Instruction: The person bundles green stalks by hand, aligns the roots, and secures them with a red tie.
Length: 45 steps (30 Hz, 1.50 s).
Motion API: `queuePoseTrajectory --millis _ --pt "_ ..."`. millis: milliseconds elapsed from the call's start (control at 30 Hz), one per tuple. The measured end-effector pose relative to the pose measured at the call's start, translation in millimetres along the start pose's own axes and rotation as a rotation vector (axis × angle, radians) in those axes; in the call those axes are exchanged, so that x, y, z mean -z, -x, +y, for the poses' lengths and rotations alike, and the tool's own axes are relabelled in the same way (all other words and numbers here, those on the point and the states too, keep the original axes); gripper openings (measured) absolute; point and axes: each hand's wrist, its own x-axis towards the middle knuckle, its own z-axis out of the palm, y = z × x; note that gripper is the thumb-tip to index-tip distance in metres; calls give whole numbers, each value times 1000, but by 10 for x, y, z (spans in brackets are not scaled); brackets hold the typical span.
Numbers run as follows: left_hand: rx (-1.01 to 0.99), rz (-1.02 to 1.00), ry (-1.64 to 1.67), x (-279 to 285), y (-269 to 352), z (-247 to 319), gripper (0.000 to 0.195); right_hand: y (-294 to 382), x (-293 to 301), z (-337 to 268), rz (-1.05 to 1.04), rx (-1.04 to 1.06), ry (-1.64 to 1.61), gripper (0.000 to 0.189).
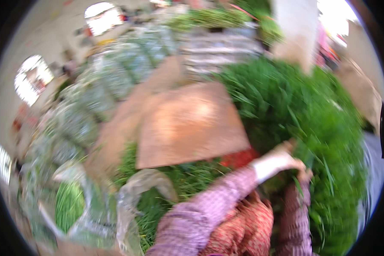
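A large heap of long green leafy stalks [294, 96] fills the right side. Both my arms, in checked sleeves, reach to its near edge. My left hand [289, 156], with a white covering over the wrist, lies against the stalks; motion blur hides what its fingers do. Close beside it, my right hand [304, 176] is at the leaves, its grip unclear too. Left of the heap lies a flat reddish-brown board [192, 124], with something red [238, 158] under its near edge and loose green stalks [195, 179] below that.
Clear plastic bags of greens [99, 92] line the left side. An open plastic bag [69, 204] shows cut green stalks at lower left, with another open bag [128, 204] beside it. Behind the board are stacked crates [220, 51] topped with greens and a pale pillar [292, 32].
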Motion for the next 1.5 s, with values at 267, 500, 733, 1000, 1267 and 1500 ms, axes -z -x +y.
queuePoseTrajectory --millis 267,500,733,1000,1267,1500 --pt "168 -232 -581 -234 72 -455 82 247 505 -440 187 378 246 52" --pt "-30 140 -332 -55 119 50 57 1236 -249 -2595 -210 645 -86 49" --pt "-187 467 23 798 1680 409 50 1808 -1620 -3346 -782 616 -333 40" --pt "490 1526 -536 382 4929 -806 55 2451 -2699 -2698 -1242 822 18 32" --pt "1107 1397 -823 -391 5991 -1717 79 2295 -2601 -1992 -1287 861 383 18" --pt "1202 1113 -752 -491 5901 -1855 83 2127 -2394 -2063 -1308 474 415 17"
